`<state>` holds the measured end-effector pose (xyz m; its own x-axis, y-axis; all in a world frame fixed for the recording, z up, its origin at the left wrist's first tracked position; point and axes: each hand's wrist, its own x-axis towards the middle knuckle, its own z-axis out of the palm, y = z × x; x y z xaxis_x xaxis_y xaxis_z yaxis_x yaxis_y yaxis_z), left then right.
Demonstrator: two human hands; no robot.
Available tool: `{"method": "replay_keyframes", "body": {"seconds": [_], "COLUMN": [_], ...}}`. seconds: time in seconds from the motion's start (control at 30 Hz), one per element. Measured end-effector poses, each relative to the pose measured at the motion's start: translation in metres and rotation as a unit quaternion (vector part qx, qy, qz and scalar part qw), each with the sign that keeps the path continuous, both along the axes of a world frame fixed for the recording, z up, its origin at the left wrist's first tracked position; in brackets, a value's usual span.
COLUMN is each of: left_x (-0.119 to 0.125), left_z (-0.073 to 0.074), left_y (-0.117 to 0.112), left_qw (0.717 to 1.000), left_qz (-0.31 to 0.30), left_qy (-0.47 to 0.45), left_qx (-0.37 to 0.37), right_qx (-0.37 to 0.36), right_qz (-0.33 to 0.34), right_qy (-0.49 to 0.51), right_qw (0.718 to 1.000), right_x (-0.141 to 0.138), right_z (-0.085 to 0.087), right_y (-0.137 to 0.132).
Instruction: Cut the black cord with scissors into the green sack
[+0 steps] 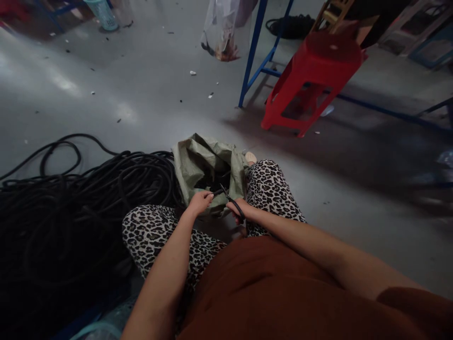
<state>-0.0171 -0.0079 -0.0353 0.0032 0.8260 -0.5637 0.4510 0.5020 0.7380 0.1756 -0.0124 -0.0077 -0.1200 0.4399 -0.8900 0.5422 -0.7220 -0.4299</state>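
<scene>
My right hand (241,210) is closed round the black handles of a pair of scissors (230,199), whose blades point up and left toward the sack. My left hand (200,202) is pinched on a thin dark piece next to the blade tips; I cannot make out what it is. Both hands hover over the mouth of an open green woven sack (198,163) that sits on the floor between my knees, with dark bits inside. I sit in leopard-print trousers (271,186).
A large heap of coiled black cable (71,208) lies on the grey floor at my left. A tipped red plastic stool (311,75) leans by a blue metal frame (253,52) ahead. A clear plastic bag (222,28) hangs beyond. Small scraps dot the floor.
</scene>
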Motion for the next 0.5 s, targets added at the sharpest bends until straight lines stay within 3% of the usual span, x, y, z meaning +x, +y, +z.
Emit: {"method": "replay_keyframes", "body": {"seconds": [0.33,0.5], "left_x": [-0.003,-0.005], "left_z": [-0.002,0.001], "left_y": [0.001,0.002], "left_qw": [1.0,1.0], "left_qz": [0.003,0.006], "left_qy": [0.013,0.025], "left_qx": [-0.009,-0.008], "right_qx": [0.003,0.004], "right_qz": [0.016,0.029], "right_qy": [-0.027,-0.031], "right_qw": [1.0,0.999], "right_x": [-0.003,-0.002], "right_z": [0.015,0.014], "right_y": [0.0,0.0]}}
